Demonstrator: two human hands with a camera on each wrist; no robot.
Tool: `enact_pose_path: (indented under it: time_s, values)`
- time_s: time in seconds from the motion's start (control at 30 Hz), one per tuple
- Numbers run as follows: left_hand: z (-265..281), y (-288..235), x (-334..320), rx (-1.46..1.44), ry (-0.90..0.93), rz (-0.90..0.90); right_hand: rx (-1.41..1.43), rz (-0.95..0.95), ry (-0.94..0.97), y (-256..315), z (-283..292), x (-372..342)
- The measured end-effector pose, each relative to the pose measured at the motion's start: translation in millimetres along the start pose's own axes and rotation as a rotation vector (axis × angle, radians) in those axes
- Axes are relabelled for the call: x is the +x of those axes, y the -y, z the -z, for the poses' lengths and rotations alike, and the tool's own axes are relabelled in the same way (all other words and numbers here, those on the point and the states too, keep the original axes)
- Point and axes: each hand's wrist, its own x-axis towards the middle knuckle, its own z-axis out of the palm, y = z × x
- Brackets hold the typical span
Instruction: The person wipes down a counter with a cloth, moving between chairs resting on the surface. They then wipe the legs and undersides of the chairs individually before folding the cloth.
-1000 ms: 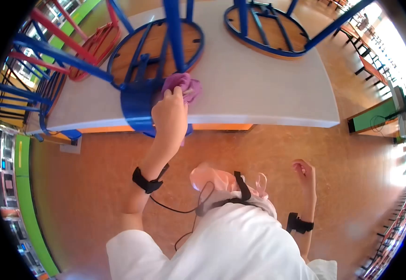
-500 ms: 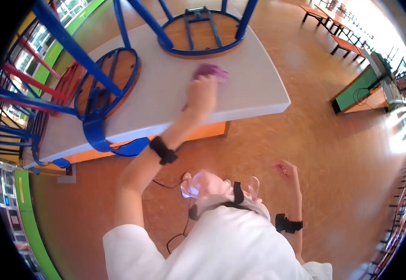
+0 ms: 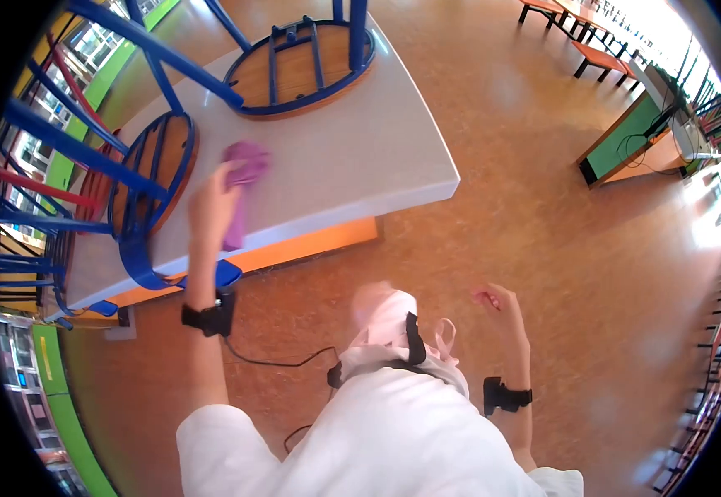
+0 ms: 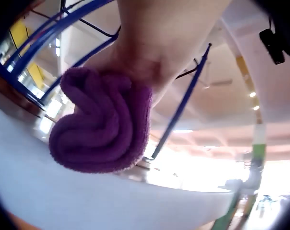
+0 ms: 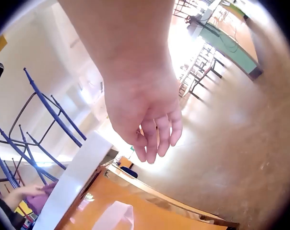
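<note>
Two upturned, blue-framed chairs (image 3: 294, 79) rest seat-down on a pale grey table (image 3: 368, 149), hemming in a person in a white shirt (image 3: 393, 439). The nearer chair's blue backrest (image 3: 138, 263) hangs over the table's edge, just left of the person's left forearm, while the other chair sits farther back, beyond the hand. Red chair legs (image 3: 45, 189) show at far left; a green-sided cabinet (image 3: 621, 149) stands well apart on the brown floor (image 3: 534, 224) at right. Over the tabletop, the left hand (image 3: 213, 203) grips a purple cloth (image 3: 247, 166), bunched at the fingertips, its tail trailing toward the table's near edge; in the left wrist view, thick folds mostly hide the fingers. The right hand (image 3: 499, 302) hangs over the floor, away from the table, fingers loosely bent.
</note>
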Motion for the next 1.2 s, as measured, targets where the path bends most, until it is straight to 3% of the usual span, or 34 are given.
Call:
enact_pose_path:
  time_s: [0.07,0.23,0.37,0.43,0.53,0.7,0.9,1.03,1.13,1.2]
  values:
    - [0.2,21.3,14.2,0.284,-0.099,0.246,0.110,-0.085,-0.014,-12.7,12.4,5.2]
    - [-13.6,-19.1,14.4,0.356,-0.058,0.325,0.092,-0.004,0.063,-25.8,53.7,65.1]
    - [-20.7,-140.3,-3.0,0.270,0.056,0.389,-0.014,0.099,0.039,-17.1,94.7,133.1]
    - [-32.8,-182.9,-2.0,0.144,-0.007,0.236,-0.111,0.121,0.100,-19.4,128.9,168.0]
    - [-53.6,-238.5,17.8,0.091,-0.009,0.206,-0.208,0.104,0.219,-19.3,171.9,200.2]
    - [-68.7,-277.3,56.0,0.105,0.033,0.193,0.082,0.018,0.089,-69.3,207.7,234.9]
    - [-68.9,-300.3,67.8,0.120,0.091,0.380,0.022,-0.035,0.260,-108.4,227.4,305.7]
    - [-92.2,-323.2,80.6,0.255,0.030,0.475,0.044,0.077,0.401,-116.1,235.7,376.0]
    - [-110.2,-350.3,102.8,0.276,-0.035,0.556,0.015,0.146,0.331,-117.5,258.0,428.1]
    - [-125.4,-370.3,128.5,0.322,-0.039,0.648,-0.032,0.068,0.377,-110.5,288.1,474.5]
